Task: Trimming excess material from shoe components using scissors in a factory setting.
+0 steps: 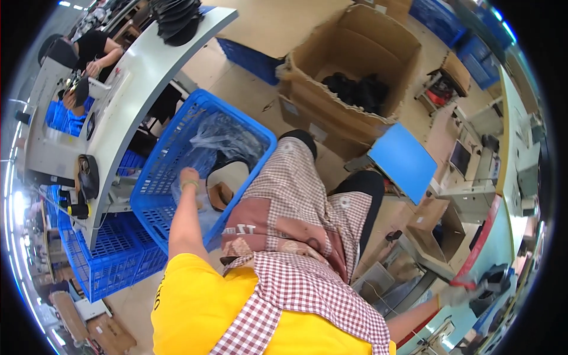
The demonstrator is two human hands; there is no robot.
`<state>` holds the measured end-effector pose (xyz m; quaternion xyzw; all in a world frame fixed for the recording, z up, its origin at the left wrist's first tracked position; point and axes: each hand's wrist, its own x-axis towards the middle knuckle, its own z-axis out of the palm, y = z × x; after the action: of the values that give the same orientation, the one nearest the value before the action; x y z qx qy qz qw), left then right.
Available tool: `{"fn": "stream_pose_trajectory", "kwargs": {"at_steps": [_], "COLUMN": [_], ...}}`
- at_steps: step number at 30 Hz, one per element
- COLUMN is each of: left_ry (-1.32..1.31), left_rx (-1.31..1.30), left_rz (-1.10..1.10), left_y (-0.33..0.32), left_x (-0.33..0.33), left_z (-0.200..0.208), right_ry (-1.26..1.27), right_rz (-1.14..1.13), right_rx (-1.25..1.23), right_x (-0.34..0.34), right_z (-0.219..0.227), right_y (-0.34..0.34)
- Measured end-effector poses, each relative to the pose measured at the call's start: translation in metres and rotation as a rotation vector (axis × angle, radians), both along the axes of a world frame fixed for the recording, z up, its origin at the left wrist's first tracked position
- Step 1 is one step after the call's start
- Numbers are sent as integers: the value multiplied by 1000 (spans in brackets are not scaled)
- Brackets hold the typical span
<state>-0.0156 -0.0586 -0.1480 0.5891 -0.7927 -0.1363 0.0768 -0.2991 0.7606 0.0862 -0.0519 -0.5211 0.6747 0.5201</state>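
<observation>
Blue crate (167, 158), just one, surrounds the left hand (189, 176), curled, grip impossible to tell. Beside it lie clear plastic (228, 139) and one beige-and-dark piece (232, 176). The blurred right hand (460, 294), grip also unclear, is near dark items (494, 288) at one bench (504, 231).

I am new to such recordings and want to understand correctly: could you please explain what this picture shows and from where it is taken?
You see a person in a yellow shirt, using bare hands. The wide camera sits on their head, looking down, so straight edges bend.

The left hand is over the open blue basket, perhaps inside it. The basket contains clear plastic and a beige and brown piece. The right hand is at the pale green table, near a dark thing. I cannot tell what either hand holds; the right one is blurred.

Stacked black pieces lie on the white table at left.
</observation>
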Motion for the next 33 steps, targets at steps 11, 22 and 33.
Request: {"fn": "stream_pose_trajectory", "kwargs": {"at_steps": [11, 22, 33], "left_ry": [-35, -203, -13], "left_rx": [305, 74, -17], "left_rz": [159, 33, -239], "left_y": [67, 40, 43], "left_x": [62, 11, 33], "left_z": [-106, -109, -80], "right_ry": [-649, -635, -636], "right_rz": [525, 521, 484], "right_rx": [914, 1070, 1248], "right_x": [-13, 11, 21], "right_z": [-66, -42, -21], "right_y": [-248, -268, -297]}}
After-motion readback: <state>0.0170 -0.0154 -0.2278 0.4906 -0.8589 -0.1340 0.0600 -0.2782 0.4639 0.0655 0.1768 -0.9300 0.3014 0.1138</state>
